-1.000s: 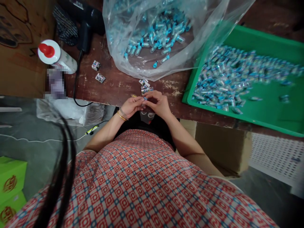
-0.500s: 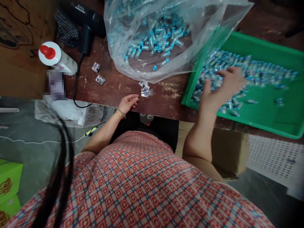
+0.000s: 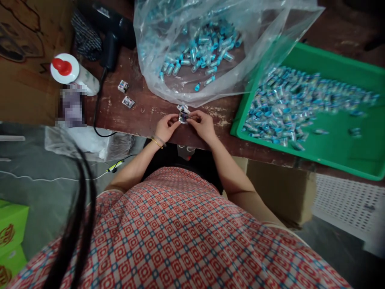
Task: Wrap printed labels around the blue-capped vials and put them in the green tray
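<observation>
My left hand [image 3: 167, 127] and my right hand [image 3: 204, 125] meet at the table's near edge, fingers closed in a pinch. Between their fingertips is a small, shiny printed label [image 3: 183, 118]; its exact make is too small to tell. Another printed piece [image 3: 182, 108] lies just behind it. Beyond my hands, a clear plastic bag [image 3: 168, 93] holds many small clear tubes with blue caps [image 3: 207, 56]. On the right, a green tray [image 3: 339, 158] contains a spread of blue-capped tubes with printed wraps [image 3: 279, 104].
Two small stacks of labels [image 3: 128, 102] lie to the left. Behind them are a black heat gun or hair dryer [image 3: 110, 48] with its cord and a white bottle with a red top [image 3: 87, 80]. A cardboard box [image 3: 279, 188] stands under the table.
My right hand has come left from over the green tray to the labels in front of me. My left hand has shifted slightly right, and both now pinch a label.
</observation>
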The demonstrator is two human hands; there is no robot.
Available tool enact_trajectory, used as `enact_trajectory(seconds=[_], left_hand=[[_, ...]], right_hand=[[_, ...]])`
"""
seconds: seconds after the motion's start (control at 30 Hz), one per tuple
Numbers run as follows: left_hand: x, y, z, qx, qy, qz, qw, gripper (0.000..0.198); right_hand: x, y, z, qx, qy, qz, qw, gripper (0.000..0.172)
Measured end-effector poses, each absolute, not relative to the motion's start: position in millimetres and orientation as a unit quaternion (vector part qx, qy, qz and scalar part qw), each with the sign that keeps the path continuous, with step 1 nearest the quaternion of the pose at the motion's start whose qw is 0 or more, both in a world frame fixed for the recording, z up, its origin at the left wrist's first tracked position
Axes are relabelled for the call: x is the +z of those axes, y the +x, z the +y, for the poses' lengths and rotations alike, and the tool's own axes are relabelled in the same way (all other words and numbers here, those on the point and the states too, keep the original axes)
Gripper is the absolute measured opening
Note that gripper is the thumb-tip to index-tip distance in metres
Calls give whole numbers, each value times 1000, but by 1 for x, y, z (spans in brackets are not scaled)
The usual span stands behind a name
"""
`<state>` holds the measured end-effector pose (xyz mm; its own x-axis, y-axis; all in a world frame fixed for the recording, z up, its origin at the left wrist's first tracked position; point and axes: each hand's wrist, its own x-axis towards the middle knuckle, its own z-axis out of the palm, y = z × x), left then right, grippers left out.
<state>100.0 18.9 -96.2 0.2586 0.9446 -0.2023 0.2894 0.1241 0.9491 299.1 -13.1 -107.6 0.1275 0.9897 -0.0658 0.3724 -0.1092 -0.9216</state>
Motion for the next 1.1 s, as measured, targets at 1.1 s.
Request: enact_trajectory(seconds=[1.1], left_hand=[[-62,91,21,294,743,482,360,5]], right_hand=[[-53,272,-6,245,-574,-724,292,13]])
